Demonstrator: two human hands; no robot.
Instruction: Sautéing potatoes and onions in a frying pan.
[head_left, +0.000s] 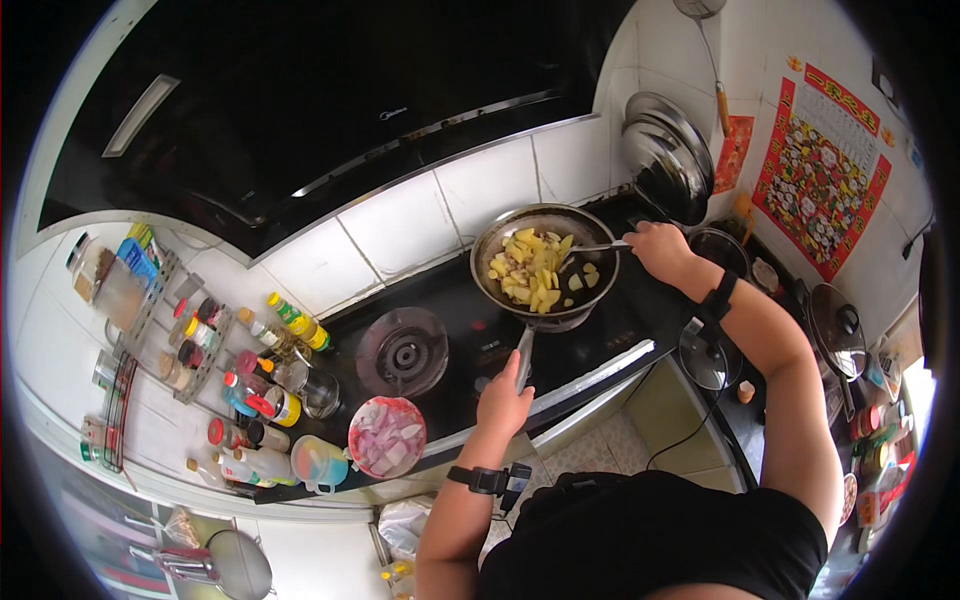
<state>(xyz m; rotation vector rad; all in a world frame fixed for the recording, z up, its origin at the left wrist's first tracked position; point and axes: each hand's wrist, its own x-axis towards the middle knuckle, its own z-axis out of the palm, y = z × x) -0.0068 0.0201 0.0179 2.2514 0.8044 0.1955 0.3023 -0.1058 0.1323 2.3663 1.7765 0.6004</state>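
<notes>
A metal wok (585, 225) rests on the right burner of a black gas hob. Its handle (525, 352) is gripped by my left hand (504, 399). Yellow pieces of food, perhaps sliced potato (532, 262), lie mostly in the left half, with a few loose pieces at the right. My right hand (660, 251) holds a spatula (600, 247) by its handle; the spatula's head is at the right edge of the food heap, partly hidden. Left of my left hand, a red-patterned bowl (352, 448) holds chopped pieces that look like onion (390, 436).
The left burner (406, 355) holds no pan. Sauce bottles (300, 322), jars and a plastic measuring jug (319, 461) crowd the counter's left end. A glass lid (703, 358) lies under my right forearm. Metal lids (667, 161) lean on the wall, and the range hood (337, 97) overhangs the hob.
</notes>
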